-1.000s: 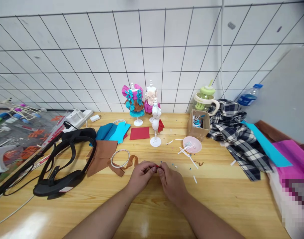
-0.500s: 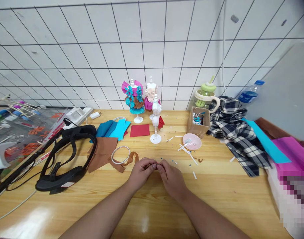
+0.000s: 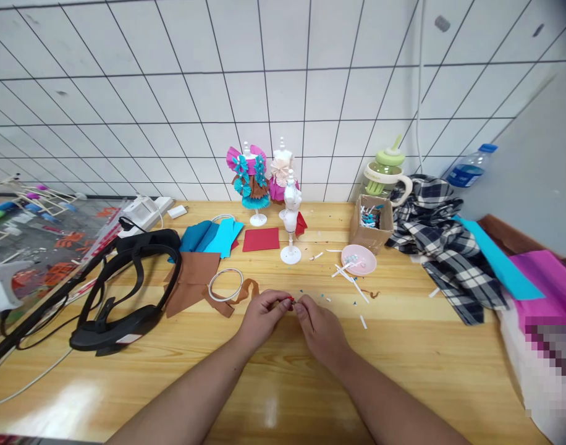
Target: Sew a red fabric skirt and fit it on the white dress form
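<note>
Over the wooden table, my left hand point(image 3: 268, 315) pinches a tiny red piece point(image 3: 291, 300) between thumb and fingertips. My right hand point(image 3: 317, 327) meets it from the other side, its fingertips closed on the same small piece, most of which is hidden. Just beyond stands a bare white mini mannequin point(image 3: 291, 216), with a folded red piece point(image 3: 301, 224) behind it. A flat red sheet point(image 3: 261, 240) lies to its left. Farther back are a mannequin in a pink, blue and brown dress point(image 3: 251, 179) and another in cream and pink point(image 3: 282, 173).
Brown sheets point(image 3: 190, 278), a ring point(image 3: 225, 285) and a black headset point(image 3: 125, 330) lie left. Rightward are a pink dish point(image 3: 367, 262), white strips point(image 3: 361, 290), a cardboard box point(image 3: 371, 237), a green-lidded cup point(image 3: 388, 157) and plaid cloth point(image 3: 454, 247).
The fingertips have parted slightly, and more of the red piece shows between them. The view has shifted a little; the table items have stayed in place.
</note>
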Available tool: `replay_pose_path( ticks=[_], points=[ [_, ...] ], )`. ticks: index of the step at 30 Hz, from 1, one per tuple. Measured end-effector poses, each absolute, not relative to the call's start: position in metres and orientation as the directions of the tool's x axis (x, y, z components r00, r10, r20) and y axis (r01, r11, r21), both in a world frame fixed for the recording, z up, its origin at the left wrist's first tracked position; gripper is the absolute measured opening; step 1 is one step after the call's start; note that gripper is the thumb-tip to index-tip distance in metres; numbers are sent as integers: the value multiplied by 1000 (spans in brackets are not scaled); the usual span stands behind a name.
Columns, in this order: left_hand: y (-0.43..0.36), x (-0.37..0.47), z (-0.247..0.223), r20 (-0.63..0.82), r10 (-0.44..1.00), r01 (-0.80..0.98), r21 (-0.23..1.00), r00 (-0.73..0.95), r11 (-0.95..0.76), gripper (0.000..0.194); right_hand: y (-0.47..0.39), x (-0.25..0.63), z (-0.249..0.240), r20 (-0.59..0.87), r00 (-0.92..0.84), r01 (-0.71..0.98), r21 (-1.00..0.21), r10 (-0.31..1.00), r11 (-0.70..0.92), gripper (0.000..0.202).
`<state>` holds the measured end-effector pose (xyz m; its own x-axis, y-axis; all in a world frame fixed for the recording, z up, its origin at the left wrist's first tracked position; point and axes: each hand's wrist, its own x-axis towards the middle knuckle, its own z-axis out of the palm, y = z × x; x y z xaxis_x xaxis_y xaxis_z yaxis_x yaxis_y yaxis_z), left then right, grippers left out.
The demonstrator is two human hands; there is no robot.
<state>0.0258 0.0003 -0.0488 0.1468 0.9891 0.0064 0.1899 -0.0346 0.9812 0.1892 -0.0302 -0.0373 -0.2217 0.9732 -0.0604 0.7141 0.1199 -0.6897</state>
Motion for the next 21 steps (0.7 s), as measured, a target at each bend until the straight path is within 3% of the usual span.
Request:
replay_pose_path(
  ticks=[15, 21],
  points=[
    [0, 27, -47, 2, 990, 175, 984, 140, -27, 16, -29, 189, -37, -78, -215, 751, -651, 974, 114, 36],
    [1, 26, -49, 38, 987, 247, 966, 158, -77, 16, -28, 189, -35, -94, -233, 757, -642, 968, 120, 36]
  ],
)
